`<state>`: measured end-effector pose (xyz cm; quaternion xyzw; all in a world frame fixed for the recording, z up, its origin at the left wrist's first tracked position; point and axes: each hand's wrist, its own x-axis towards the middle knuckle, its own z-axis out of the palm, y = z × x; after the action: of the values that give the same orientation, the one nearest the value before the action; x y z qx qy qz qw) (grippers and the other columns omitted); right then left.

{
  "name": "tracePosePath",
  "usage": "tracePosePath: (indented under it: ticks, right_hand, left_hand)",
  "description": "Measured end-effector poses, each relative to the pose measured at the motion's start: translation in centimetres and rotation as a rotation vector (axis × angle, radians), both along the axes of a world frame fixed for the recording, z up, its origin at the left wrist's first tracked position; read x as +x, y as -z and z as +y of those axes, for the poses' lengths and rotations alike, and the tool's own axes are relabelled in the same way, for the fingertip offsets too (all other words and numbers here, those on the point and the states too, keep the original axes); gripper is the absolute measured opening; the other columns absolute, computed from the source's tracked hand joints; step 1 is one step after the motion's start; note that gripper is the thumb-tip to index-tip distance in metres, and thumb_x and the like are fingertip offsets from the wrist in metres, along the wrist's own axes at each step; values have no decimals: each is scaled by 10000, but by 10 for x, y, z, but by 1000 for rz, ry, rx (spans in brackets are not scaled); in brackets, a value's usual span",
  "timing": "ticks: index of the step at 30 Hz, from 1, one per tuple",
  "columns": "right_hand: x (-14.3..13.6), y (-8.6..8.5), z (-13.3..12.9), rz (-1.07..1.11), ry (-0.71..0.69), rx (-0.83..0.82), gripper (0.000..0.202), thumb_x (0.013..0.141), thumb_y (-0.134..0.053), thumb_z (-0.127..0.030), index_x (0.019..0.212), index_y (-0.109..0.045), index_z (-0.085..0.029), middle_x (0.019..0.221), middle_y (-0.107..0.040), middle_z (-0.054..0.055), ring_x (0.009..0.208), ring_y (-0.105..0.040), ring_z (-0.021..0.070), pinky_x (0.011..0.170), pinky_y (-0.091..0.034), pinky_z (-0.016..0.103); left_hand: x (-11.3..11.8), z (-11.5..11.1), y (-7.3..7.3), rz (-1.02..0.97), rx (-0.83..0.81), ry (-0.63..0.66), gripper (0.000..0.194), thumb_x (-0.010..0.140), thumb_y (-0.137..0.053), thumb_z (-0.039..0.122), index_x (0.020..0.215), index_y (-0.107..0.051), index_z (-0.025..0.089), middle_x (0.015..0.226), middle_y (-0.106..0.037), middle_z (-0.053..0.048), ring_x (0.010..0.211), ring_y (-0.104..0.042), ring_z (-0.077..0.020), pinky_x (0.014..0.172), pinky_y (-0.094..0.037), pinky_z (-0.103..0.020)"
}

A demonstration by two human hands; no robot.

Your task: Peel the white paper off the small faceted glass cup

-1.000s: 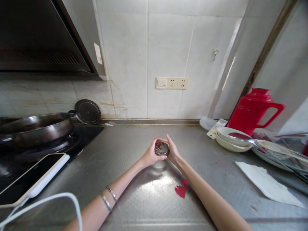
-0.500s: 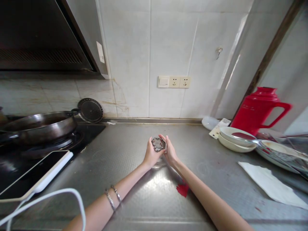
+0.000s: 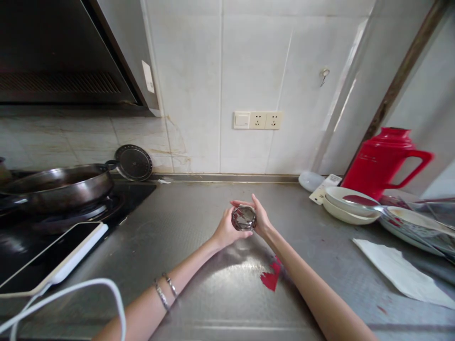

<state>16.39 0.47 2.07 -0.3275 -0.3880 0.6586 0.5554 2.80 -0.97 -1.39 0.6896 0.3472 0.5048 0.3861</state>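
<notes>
Over the middle of the steel counter, a small faceted glass (image 3: 243, 218) of dark, see-through material is held between both hands, its round face toward me. My left hand (image 3: 227, 228) wraps the glass from the left, with the thumb along its near side. From the right, my right hand (image 3: 262, 219) closes against it, its fingers reaching round the far side. The lower part of the glass is hidden by the hands. On the counter, near my right forearm, lies a torn-edged red scrap (image 3: 270, 278).
At left, a pan (image 3: 60, 194) sits on the black stove, with a phone (image 3: 53, 260) and white cable (image 3: 88, 282) in front. To the right are a red thermos (image 3: 380, 163), stacked bowls (image 3: 350, 215), a patterned dish (image 3: 408, 232) and a white paper sheet (image 3: 401, 274).
Both hands have shifted slightly right with the glass, and its round face now shows more fully. More of the red scrap shows beside my right forearm.
</notes>
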Motion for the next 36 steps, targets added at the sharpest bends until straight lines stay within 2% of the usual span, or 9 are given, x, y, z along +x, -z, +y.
tracePosePath:
  ticks: [5,12,19,21,23,26,29,32,36]
  right_hand:
    - [-11,-3,-8,27,39,7,500,862,-431,-539,866,-740,-147,1018,-727,104,971,-668,250,834,-528,329]
    - [-18,5,-6,48,185,65,456,809,-504,-550,870,-744,-167,1068,-714,80,1060,-626,259,943,-471,352]
    - [-32,16,-6,5,317,115,422,750,-583,-532,972,-726,-203,1155,-678,50,1091,-603,251,944,-460,352]
    - [-33,18,-5,-4,336,140,417,748,-587,-530,977,-723,-209,1164,-674,43,1110,-590,243,956,-447,344]
    - [-31,19,-2,-33,342,153,426,755,-572,-545,969,-727,-211,1161,-676,39,1110,-588,239,958,-441,337]
    - [-18,18,5,-83,314,133,472,775,-527,-585,959,-735,-203,1127,-692,42,1042,-619,240,910,-466,330]
    - [-4,13,9,-64,229,73,505,798,-488,-593,890,-745,-168,1033,-726,72,934,-657,242,819,-506,320]
    - [2,5,7,-33,135,19,481,825,-474,-545,844,-746,-149,937,-745,92,840,-679,233,750,-523,311]
    - [-5,-1,-1,-47,12,16,492,851,-449,-525,874,-744,-132,859,-750,98,779,-686,225,716,-527,305]
  left_hand:
    - [0,-4,-4,-84,-90,98,849,589,-809,248,1307,-366,153,1205,-603,-133,1129,-574,-256,1008,-432,-423]
    - [5,-8,-4,12,-40,-99,901,552,-813,226,1313,-334,165,1193,-609,-131,1116,-584,-265,1001,-431,-444]
    - [3,-7,-5,-7,-37,-255,792,545,-819,210,1213,-396,169,1189,-579,-145,1102,-580,-268,973,-437,-449]
    - [2,-5,-5,1,-30,-268,813,546,-816,205,1230,-378,159,1230,-546,-166,1145,-550,-281,996,-416,-457]
    - [2,-5,-3,3,-34,-222,887,548,-821,220,1282,-329,155,1271,-516,-184,1184,-521,-294,1021,-391,-471]
    - [3,-8,-1,22,-31,-80,996,572,-816,245,1373,-230,163,1333,-472,-192,1229,-482,-306,1055,-352,-488]
    - [3,-9,-1,50,25,7,869,665,-748,231,1385,-266,166,1358,-456,-178,1238,-474,-293,1065,-351,-475]
    - [0,-6,-4,83,70,-4,748,645,-770,251,1293,-405,168,1266,-528,-151,1169,-524,-284,1023,-402,-466]
    - [-6,0,-6,143,94,-68,831,496,-853,277,1219,-463,153,1201,-555,-145,1121,-548,-297,999,-415,-471]
